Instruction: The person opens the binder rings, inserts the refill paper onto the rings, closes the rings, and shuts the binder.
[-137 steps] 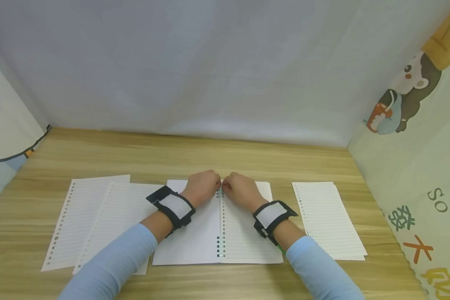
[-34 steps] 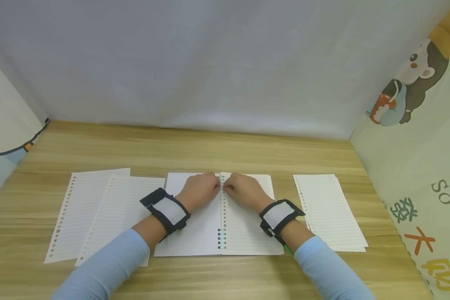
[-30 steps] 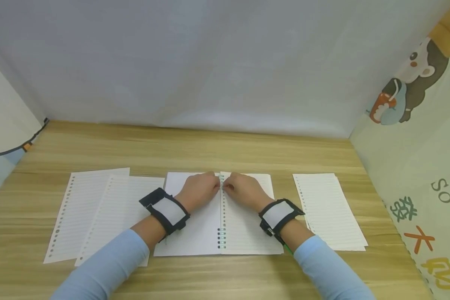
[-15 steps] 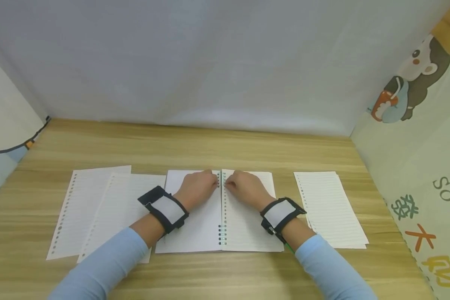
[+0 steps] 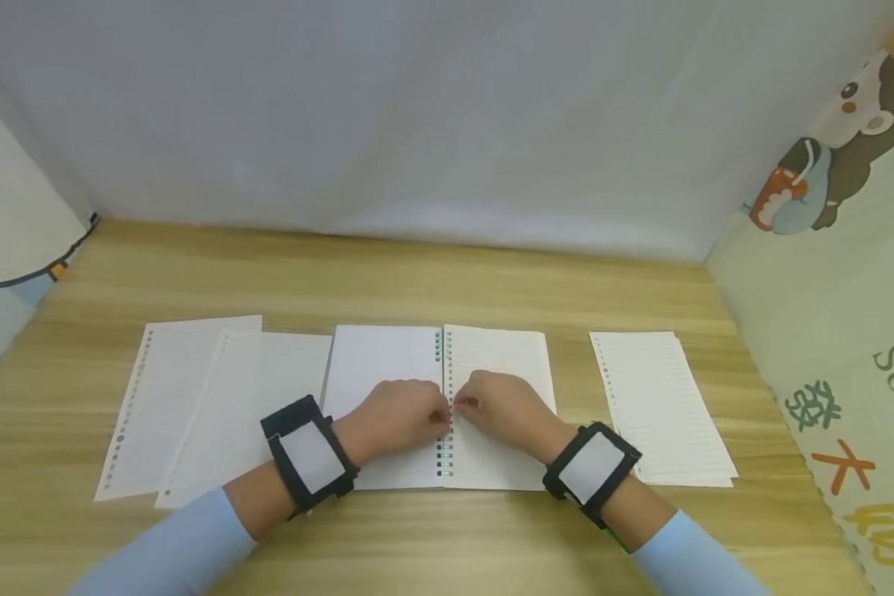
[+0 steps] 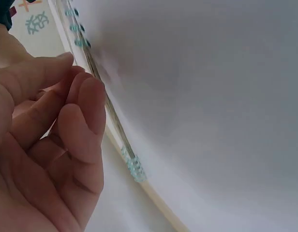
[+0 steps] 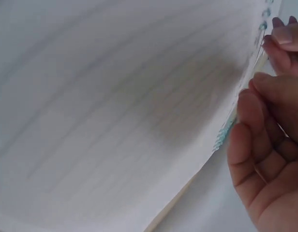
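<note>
An open loose-leaf notebook (image 5: 387,352) lies flat, with a blank white page on the left and a lined page (image 5: 499,352) on the right. Green binder rings show at its spine in a far cluster (image 5: 438,346) and a near cluster (image 5: 444,463). Over the spine, between those clusters, is my left hand (image 5: 402,414), its fingers loosely curled with nothing visible in them. Facing it over the lined page's edge, my right hand (image 5: 507,410) has thumb and forefinger close together, and I see nothing between them. Whether the fingertips touch the notebook is unclear.
Two loose punched sheets (image 5: 186,406) overlap on the wooden table (image 5: 387,261) at the left. More lined sheets (image 5: 659,406) lie stacked at the right. A pale curtain (image 5: 387,116) hangs behind, and a decorated wall (image 5: 805,314) borders the right side.
Both hands have moved from the far rings down the spine toward the near ones. The far rings, previously partly covered, now show fully, with their left and right halves slightly apart.
</note>
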Tool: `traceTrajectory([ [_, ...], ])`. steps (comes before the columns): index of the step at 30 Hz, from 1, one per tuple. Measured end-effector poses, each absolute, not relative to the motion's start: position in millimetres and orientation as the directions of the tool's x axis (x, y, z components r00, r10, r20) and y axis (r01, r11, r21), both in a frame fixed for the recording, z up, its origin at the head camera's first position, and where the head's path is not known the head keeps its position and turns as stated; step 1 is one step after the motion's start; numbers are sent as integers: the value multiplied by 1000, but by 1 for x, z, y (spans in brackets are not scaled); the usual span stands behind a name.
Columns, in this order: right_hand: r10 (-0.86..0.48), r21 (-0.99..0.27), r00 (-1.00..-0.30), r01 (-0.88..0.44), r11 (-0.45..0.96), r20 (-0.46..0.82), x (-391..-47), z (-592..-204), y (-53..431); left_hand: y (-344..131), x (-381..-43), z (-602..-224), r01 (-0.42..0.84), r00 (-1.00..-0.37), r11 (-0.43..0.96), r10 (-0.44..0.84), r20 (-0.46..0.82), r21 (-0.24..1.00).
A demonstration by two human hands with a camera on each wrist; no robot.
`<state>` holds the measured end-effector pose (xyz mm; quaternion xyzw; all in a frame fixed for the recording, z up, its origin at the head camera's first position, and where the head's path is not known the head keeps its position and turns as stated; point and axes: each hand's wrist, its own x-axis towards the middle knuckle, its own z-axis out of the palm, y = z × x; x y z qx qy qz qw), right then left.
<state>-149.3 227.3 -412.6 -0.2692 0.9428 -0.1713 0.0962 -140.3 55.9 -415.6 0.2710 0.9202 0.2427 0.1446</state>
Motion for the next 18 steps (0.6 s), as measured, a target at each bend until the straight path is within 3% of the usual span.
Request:
traceTrajectory([
  [8,-623,-387,-780,-557,735,-60,-135,-415,230,54,-134,-414,447,-797,717,591,-126,535],
  [18,-620,-384,-778,-546,744,-95,-129,-422,232,51,-130,-417,449,-790,738,591,-162,503],
])
